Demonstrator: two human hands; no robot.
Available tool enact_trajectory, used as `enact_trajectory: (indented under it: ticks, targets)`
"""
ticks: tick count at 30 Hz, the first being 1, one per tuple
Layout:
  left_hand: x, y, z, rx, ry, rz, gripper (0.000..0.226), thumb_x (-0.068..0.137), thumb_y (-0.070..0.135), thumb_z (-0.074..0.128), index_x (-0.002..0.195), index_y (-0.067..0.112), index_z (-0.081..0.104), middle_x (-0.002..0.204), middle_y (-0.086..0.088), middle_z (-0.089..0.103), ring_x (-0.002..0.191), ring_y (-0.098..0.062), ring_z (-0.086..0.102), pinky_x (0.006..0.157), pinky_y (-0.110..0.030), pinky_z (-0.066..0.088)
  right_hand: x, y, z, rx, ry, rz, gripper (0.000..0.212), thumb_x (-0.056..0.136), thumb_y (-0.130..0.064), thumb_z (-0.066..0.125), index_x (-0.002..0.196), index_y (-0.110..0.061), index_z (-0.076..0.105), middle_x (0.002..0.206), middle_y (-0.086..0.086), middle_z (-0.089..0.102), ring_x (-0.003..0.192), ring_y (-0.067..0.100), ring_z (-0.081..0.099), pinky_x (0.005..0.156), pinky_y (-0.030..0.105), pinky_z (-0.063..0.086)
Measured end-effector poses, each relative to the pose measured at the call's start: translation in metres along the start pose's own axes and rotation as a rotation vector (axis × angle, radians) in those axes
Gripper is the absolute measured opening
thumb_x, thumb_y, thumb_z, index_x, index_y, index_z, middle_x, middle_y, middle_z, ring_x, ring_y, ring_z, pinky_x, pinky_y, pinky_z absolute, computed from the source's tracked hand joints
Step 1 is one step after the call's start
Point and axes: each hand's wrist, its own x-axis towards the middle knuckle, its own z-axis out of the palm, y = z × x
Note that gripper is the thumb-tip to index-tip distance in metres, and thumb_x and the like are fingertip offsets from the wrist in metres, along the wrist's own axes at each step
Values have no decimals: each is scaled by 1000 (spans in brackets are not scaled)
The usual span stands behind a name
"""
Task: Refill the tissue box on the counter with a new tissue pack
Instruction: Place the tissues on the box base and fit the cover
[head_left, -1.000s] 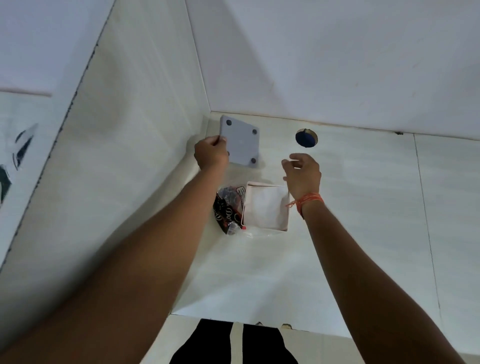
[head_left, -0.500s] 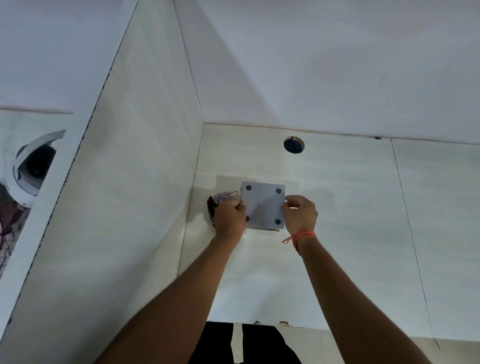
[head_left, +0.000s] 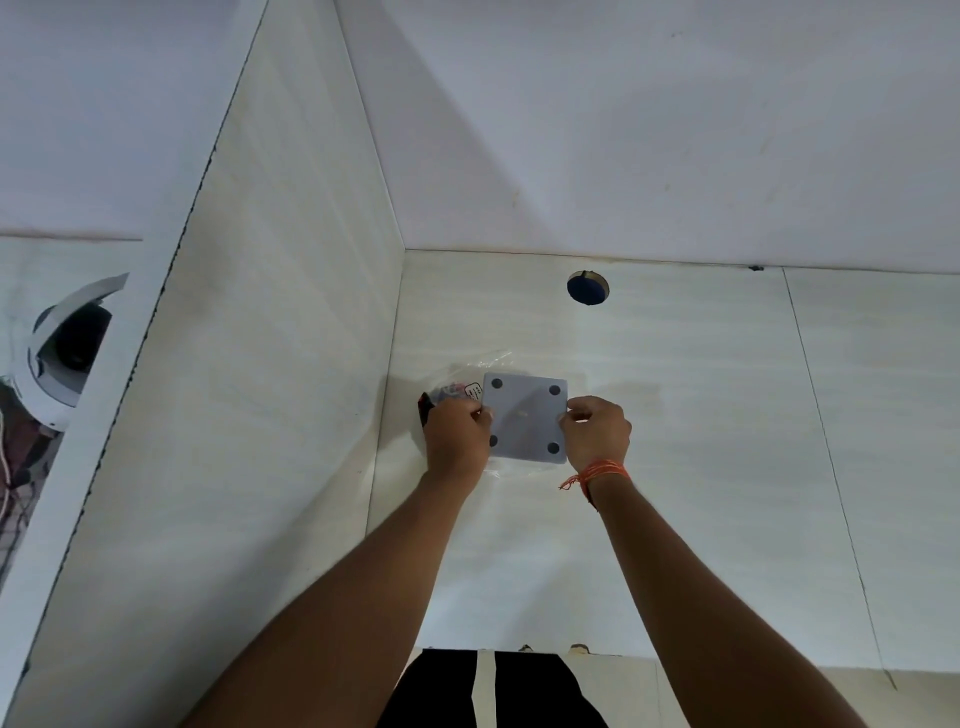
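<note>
At mid-frame, the left hand (head_left: 457, 434) and right hand (head_left: 595, 431) each pinch an edge of the grey base panel (head_left: 524, 421), seemingly seating it squarely on the tissue box, hidden beneath it on the surface (head_left: 701, 415).

Two hands: left hand (head_left: 457, 434), right hand (head_left: 595, 431). One grey square panel (head_left: 524, 415) lay between them, bearing four dark round pads (head_left: 497, 384). One crumpled wrapper (head_left: 452, 389) sat beyond the left hand.

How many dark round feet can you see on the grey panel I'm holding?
4, one near each corner of the grey panel: far left, far right, near left, near right. The hands cover the side edges, not the corners.
</note>
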Motion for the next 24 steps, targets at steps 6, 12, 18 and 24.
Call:
enact_trajectory:
  ticks: [6,12,18,24]
  targets:
    - [1,2,1,-98,-25,19,16,90,14,66,81,3,72,83,-13,73,71,-27,72,67,-47,62,2,-2,0,12,49,-7,21,88,-5,59,102,-5,74,103,11,75,87,25,64,65,19,42]
    - [3,-1,6,-40,-25,-1,16,90,18,65,82,5,72,87,-12,74,76,-26,70,67,-45,62,6,-1,4,9,37,19,21,86,-6,60,102,-7,74,104,10,75,80,18,57,75,23,42]
    - [5,-2,2,-49,-64,-22,18,92,22,63,100,7,70,98,-12,73,88,-28,70,77,-42,61,9,-2,9,-8,39,44,21,87,-4,59,104,-6,70,103,11,72,79,20,57,56,17,38]
    - [26,9,-20,-208,-338,-298,26,87,16,73,105,-2,72,103,-20,73,91,-35,71,76,-45,60,34,1,-2,68,-142,301,26,75,-15,73,101,-15,68,110,12,71,95,33,67,83,39,57]
